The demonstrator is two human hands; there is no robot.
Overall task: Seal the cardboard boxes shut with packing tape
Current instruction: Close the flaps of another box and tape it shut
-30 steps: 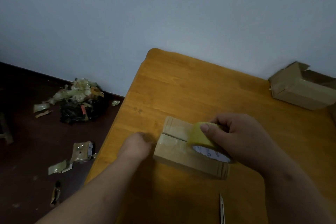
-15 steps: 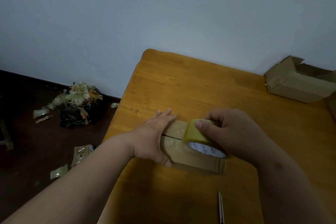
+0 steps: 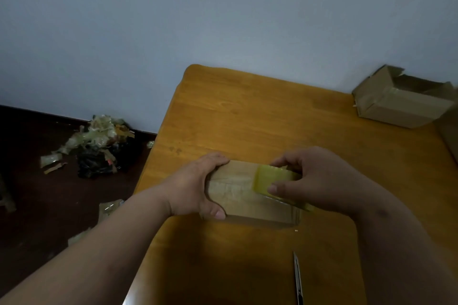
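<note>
The small cardboard box [image 3: 245, 190] lies on the worktop [image 3: 247, 111], long axis from 9 to 3 o'clock. The left hand [image 3: 195, 186] grips its 9 o'clock end, fingers curled round it. The right hand [image 3: 314, 181] pinches the tape roll [image 3: 275, 178] on the 3 o'clock end, so the roll lies at 3 o'clock from the left fingers.

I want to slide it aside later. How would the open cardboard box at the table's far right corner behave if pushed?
The open brown cardboard box looks empty, so it is probably light and would slide easily on the smooth wooden table. Its loose flaps look floppy and would likely bend.
</note>
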